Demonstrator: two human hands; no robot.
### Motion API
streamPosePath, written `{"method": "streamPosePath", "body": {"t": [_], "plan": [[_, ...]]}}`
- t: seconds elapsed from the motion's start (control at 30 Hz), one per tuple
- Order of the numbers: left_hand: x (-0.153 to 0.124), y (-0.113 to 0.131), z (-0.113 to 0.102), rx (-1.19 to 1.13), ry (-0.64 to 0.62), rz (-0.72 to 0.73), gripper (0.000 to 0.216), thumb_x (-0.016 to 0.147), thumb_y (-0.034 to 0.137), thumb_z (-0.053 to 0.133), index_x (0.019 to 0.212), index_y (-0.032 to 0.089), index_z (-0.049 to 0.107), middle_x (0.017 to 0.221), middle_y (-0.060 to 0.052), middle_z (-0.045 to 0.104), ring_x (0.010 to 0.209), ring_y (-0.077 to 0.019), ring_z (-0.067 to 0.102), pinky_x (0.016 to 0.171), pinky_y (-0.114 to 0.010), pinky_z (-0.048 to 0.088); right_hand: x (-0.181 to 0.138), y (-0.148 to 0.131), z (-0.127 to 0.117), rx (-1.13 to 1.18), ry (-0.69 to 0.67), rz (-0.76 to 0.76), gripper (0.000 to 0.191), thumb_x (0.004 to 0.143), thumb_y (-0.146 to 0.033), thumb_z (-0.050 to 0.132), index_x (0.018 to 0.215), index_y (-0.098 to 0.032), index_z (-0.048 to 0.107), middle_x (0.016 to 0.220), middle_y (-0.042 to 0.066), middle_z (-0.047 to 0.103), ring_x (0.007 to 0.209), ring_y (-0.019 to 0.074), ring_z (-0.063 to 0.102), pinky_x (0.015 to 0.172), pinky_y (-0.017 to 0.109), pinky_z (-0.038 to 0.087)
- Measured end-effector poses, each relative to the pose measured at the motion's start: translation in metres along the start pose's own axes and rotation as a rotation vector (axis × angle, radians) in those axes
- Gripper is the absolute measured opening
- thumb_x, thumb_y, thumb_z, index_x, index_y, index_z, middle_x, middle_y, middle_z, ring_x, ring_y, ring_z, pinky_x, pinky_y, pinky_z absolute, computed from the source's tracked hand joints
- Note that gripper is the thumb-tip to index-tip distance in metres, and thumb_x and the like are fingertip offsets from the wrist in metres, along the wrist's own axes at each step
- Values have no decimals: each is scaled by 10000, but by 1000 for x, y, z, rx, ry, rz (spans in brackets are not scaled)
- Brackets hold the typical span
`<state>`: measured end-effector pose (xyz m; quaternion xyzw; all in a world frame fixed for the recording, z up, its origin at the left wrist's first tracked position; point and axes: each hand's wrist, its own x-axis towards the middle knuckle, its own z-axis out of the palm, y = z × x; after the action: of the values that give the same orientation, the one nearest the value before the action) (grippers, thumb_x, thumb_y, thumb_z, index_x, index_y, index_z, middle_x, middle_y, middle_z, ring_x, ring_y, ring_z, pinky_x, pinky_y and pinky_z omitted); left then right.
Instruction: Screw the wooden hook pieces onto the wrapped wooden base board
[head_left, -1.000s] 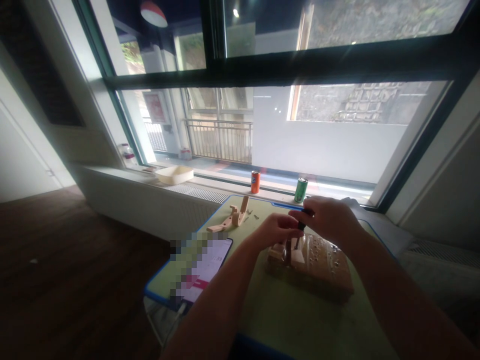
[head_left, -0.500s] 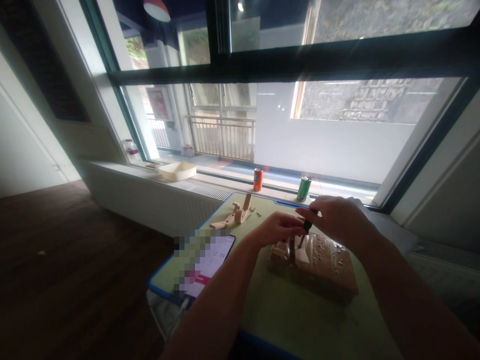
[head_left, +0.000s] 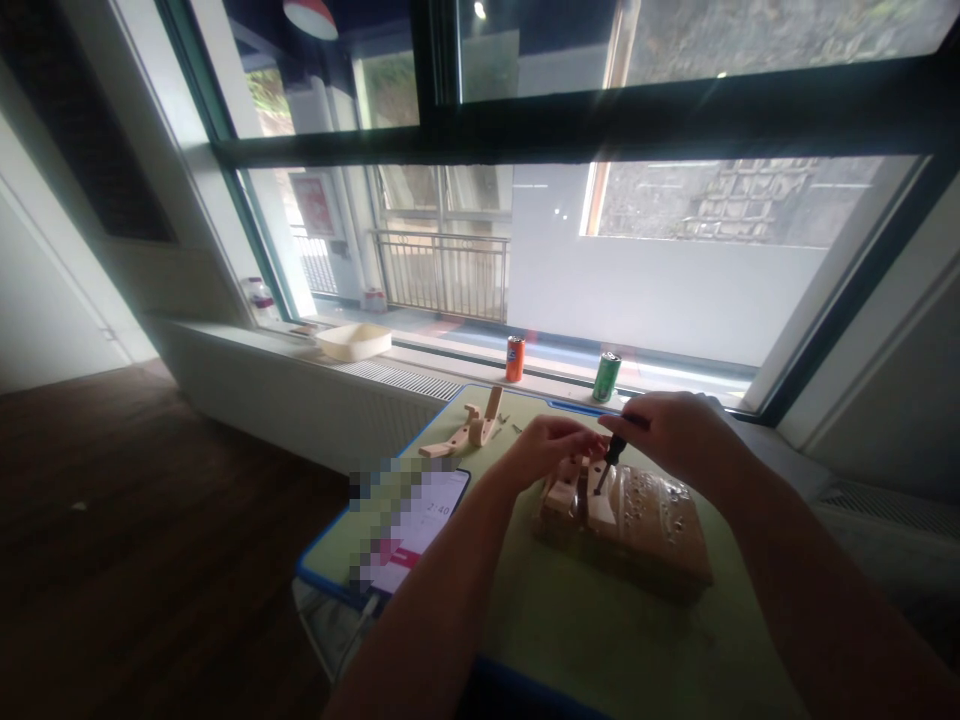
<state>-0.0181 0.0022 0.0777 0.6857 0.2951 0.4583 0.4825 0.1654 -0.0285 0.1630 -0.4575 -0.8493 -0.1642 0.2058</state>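
The right hand [head_left: 675, 435] grips a screwdriver [head_left: 611, 455], its shaft slanting down and left, tip on a wooden part [head_left: 596, 505]. The left hand [head_left: 551, 445] pinches that part over the desk [head_left: 570, 620].

left hand [head_left: 551, 448]: bare; slim fingers
right hand [head_left: 671, 437]: bare; rounded knuckles
left forearm [head_left: 442, 590]: bare to the frame edge
right forearm [head_left: 810, 580]: bare to the frame edge; lean
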Motion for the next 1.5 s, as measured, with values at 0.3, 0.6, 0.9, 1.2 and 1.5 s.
{"method": "streamPosePath", "body": {"t": [0.3,0.6,0.9,1.2,1.5], "plan": [[14,-43,-4,80,574,-48,343,779,428,521,936,143,630,831,-64,632,780,-150,567,691,-247,422,-8,2,-16,195,-23,17,334,854,-443,451,723,-188,622,643,28,612,550,136,519,528,259,335],[13,-50,11,-242,147,-223,371,687,415,642,899,111,628,849,-72,654,751,-161,602,680,-262,459,-50,28,13,1134,532,698,374,803,-556,457,733,-192,508,554,-19,558,463,151,583,439,268,440],[15,-50,13,-302,153,-279,366,637,325,714,918,119,604,878,-69,644,740,-141,603,671,-255,464,-91,38,97,1428,596,1057,275,692,-455,583,586,-215,500,680,39,667,760,240,662,648,349,530],[8,-38,8,-251,75,-369,437,542,318,781,893,123,608,828,-62,654,687,-142,601,628,-250,472,-95,29,96,1485,327,975,295,721,-447,560,582,-187,561,880,81,711,880,252,633,775,343,466],[6,-38,9,-315,-6,-379,419,541,266,784,890,115,608,809,-48,650,680,-133,600,654,-259,480,-94,33,96,1582,225,974,329,741,-425,552,511,-193,508,735,52,698,770,201,635,782,300,452]]}}
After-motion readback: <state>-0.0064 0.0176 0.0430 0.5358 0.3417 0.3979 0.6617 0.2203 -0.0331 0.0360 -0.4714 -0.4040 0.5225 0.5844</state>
